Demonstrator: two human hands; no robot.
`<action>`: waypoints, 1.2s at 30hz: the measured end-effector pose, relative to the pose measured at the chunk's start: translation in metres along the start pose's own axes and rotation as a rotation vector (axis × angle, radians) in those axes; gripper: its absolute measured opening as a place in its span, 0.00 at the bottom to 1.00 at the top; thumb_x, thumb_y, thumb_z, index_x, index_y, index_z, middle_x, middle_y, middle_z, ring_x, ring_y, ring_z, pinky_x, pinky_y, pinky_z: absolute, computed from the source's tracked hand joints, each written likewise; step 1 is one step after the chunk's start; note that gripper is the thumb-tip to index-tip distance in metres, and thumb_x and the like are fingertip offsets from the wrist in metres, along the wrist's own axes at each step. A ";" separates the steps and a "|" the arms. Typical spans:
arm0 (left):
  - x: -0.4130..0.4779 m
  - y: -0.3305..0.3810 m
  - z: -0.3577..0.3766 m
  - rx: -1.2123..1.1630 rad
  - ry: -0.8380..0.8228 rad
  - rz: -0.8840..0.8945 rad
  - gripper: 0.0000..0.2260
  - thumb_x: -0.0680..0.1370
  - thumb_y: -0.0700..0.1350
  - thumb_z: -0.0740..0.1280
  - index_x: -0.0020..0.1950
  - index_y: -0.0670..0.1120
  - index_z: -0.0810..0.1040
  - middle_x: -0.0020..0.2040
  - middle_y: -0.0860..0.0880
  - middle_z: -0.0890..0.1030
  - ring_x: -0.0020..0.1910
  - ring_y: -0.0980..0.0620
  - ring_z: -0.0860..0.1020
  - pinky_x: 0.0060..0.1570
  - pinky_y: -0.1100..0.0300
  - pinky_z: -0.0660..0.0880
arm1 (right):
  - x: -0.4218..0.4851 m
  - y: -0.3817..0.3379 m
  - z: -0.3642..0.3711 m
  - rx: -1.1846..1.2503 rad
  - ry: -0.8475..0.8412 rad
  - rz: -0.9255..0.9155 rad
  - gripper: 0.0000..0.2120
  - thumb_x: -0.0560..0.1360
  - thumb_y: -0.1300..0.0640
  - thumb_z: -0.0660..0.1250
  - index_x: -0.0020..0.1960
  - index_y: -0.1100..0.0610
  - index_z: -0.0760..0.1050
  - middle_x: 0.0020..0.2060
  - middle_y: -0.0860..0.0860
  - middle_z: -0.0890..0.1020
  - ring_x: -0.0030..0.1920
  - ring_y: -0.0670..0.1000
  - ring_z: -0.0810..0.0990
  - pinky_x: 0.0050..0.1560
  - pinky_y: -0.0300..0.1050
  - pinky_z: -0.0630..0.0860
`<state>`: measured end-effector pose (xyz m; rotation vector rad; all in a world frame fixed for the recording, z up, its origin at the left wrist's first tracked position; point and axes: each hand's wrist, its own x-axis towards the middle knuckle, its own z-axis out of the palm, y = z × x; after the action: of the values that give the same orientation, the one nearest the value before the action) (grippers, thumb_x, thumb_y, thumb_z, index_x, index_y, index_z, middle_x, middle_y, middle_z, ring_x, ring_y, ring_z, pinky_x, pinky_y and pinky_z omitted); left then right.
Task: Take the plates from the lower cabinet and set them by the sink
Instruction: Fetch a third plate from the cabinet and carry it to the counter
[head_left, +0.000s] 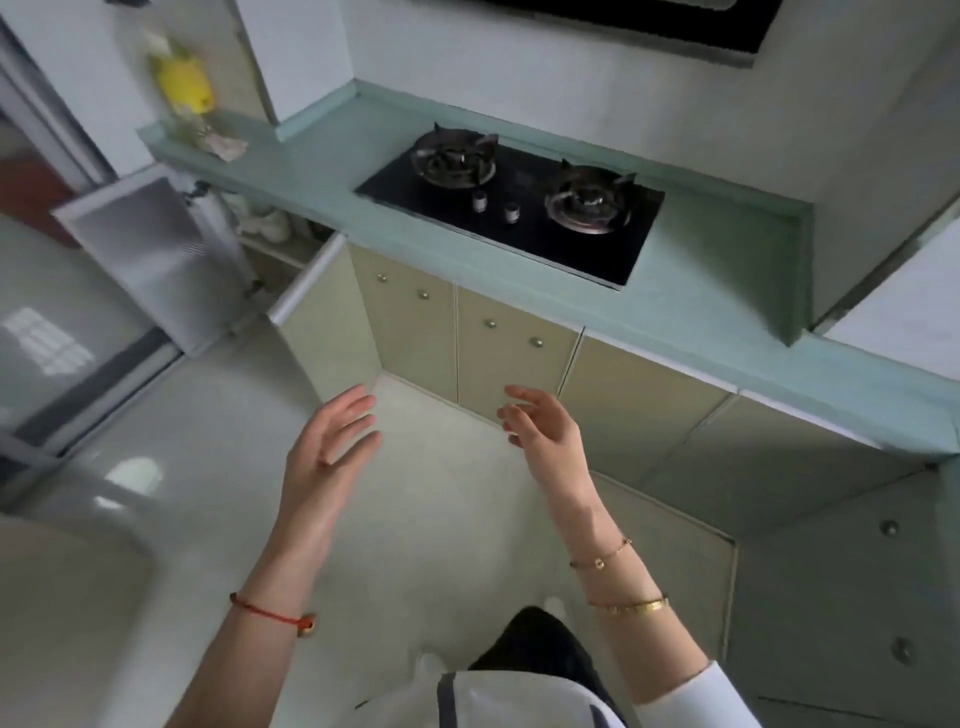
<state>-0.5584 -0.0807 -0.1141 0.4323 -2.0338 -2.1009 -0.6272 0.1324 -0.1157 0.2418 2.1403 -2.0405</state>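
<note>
The left hand (332, 447) is up in the air with its fingers spread wide. It holds nothing and touches nothing. The right hand (545, 431) is near it, with loose, slightly bent fingers, and it holds nothing too. Both hands hang over the pale floor (415, 519), in front of closed doors. The lower cabinet (280, 260) is far to the left, under the green counter (322, 176), and its two doors are open. White dishes (265, 221) sit on its shelf, too blurry to tell if they are plates. A yellow thing (184, 83) at the counter's left end is too blurry to read.
</note>
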 end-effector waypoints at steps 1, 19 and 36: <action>-0.001 0.000 -0.021 -0.001 0.045 0.000 0.20 0.78 0.34 0.68 0.65 0.54 0.77 0.65 0.51 0.81 0.65 0.54 0.79 0.63 0.58 0.72 | 0.000 0.000 0.024 -0.011 -0.041 0.007 0.10 0.78 0.63 0.65 0.57 0.54 0.79 0.44 0.54 0.81 0.45 0.51 0.78 0.50 0.47 0.75; 0.126 0.000 -0.238 -0.072 0.482 -0.044 0.20 0.78 0.34 0.67 0.67 0.51 0.76 0.65 0.48 0.80 0.64 0.48 0.79 0.65 0.52 0.74 | 0.138 -0.024 0.311 -0.156 -0.446 0.024 0.09 0.77 0.59 0.66 0.54 0.48 0.79 0.46 0.52 0.84 0.47 0.50 0.80 0.52 0.47 0.77; 0.353 0.015 -0.387 -0.118 0.527 -0.150 0.16 0.81 0.35 0.62 0.69 0.45 0.75 0.63 0.47 0.81 0.62 0.49 0.79 0.63 0.54 0.76 | 0.297 -0.054 0.539 -0.205 -0.511 0.092 0.09 0.79 0.60 0.64 0.57 0.53 0.79 0.46 0.51 0.83 0.51 0.53 0.81 0.60 0.52 0.78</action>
<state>-0.7628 -0.5632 -0.1344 1.0192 -1.6078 -1.9021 -0.9209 -0.4094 -0.1578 -0.1877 1.9452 -1.5959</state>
